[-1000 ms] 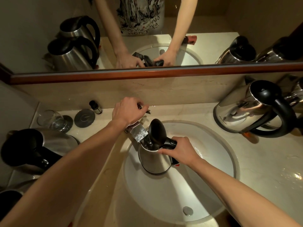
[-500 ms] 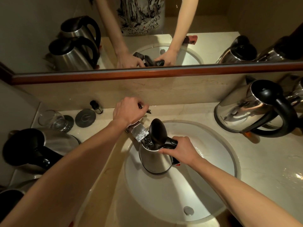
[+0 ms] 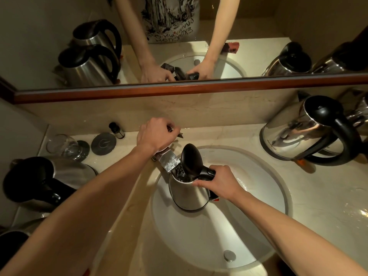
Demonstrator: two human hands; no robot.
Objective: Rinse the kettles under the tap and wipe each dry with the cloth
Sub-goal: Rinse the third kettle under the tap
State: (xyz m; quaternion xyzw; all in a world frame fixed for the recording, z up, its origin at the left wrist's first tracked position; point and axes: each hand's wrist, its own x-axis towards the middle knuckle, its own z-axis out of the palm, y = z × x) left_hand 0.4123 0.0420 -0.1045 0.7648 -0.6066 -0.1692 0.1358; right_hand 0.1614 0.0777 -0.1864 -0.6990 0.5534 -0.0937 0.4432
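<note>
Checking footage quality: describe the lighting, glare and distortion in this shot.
Head view: dim, warm yellowish light; bright glare on the wet beige stone counter at right; reflections streak the shiny steel kettle with black handle; wide-angle lens bends the brown wooden mirror frame; focus fairly sharp.

Left hand (image 3: pixel 157 135) hides the tap handle — grip unclear.

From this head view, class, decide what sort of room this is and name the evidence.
Probably a bathroom vanity, perhaps a hotel's: a white oval basin sunk in a beige marble counter, a wood-framed wall mirror, and a square chrome tap.
</note>
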